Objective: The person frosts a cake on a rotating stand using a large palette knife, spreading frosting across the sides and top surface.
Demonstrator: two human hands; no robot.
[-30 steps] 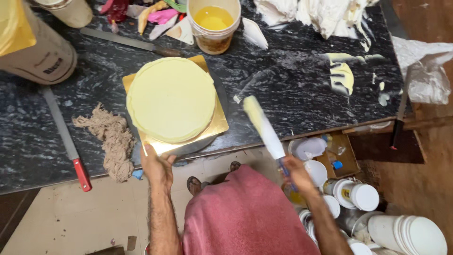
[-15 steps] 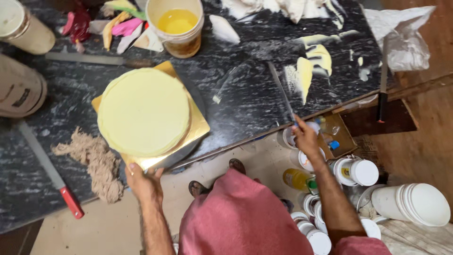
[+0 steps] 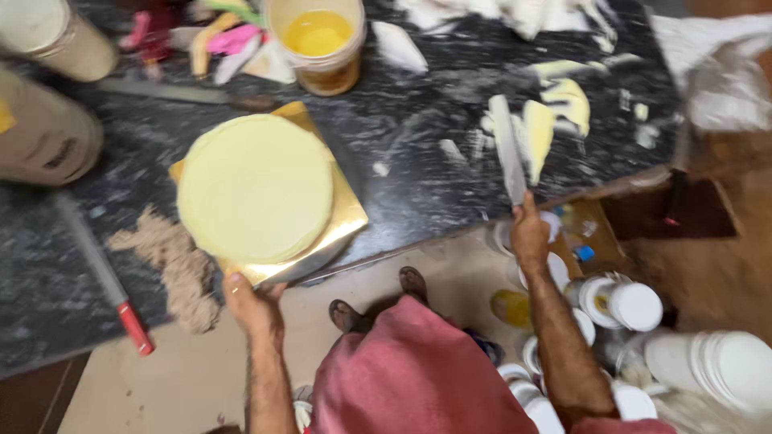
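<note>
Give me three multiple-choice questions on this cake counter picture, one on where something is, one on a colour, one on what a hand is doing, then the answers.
1. Where does the bucket of yellow liquid stand?
A. On the floor by the feet
B. On the counter beyond the cake
C. On top of the cake

2. What colour is the handle of the long knife lying at the counter's near left?
A. Red
B. Blue
C. White

3. What is the right hand doing?
A. Resting flat on the cake
B. Gripping a long spatula whose blade lies over the counter
C. Hanging with nothing in it

Answers:
1 B, the bucket sits on the dark counter past the pale yellow cake.
2 A, the handle end is plainly red.
3 B, its fingers close on the spatula near smeared cream, while the left hand holds the gold board.
</note>
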